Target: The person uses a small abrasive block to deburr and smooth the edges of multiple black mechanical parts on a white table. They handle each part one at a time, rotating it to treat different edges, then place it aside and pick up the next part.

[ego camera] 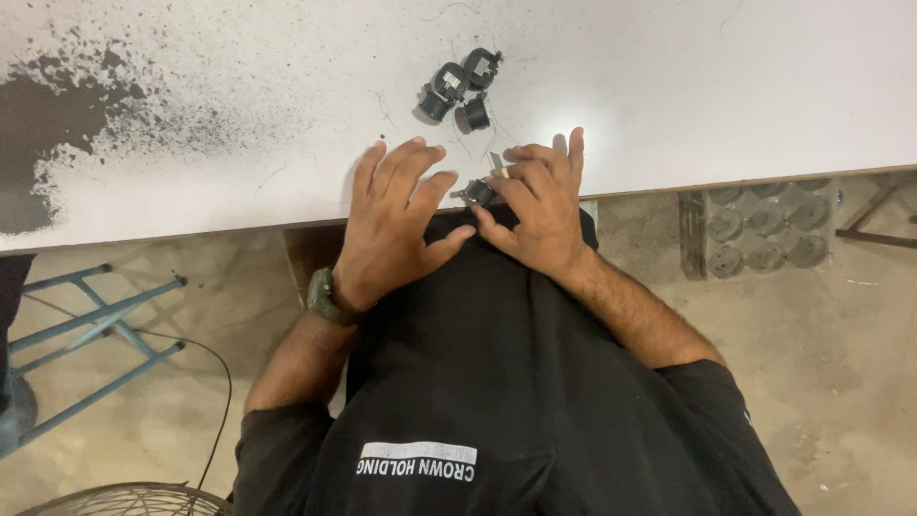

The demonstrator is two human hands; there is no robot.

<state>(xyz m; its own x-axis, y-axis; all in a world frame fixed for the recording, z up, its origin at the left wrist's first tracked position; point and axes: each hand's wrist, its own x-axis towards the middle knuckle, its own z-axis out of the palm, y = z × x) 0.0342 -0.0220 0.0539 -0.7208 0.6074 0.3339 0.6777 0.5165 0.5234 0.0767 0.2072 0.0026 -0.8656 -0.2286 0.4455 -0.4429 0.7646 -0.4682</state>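
Black small part (478, 192) pinched between both hands at frame centre, on the white table (669, 86) edge; long axis roughly left-right, nub pointing left. Right hand (543, 205) grips it, left hand (396, 225) fingertips touching, fingers spread. Three more black parts (461, 88) upper centre.

Single head view, steep downward, close over white table (669, 86) edge.

Bright even overhead light, white table (669, 86) slightly glaring, soft short shadows, sharp focus, mild edge distortion
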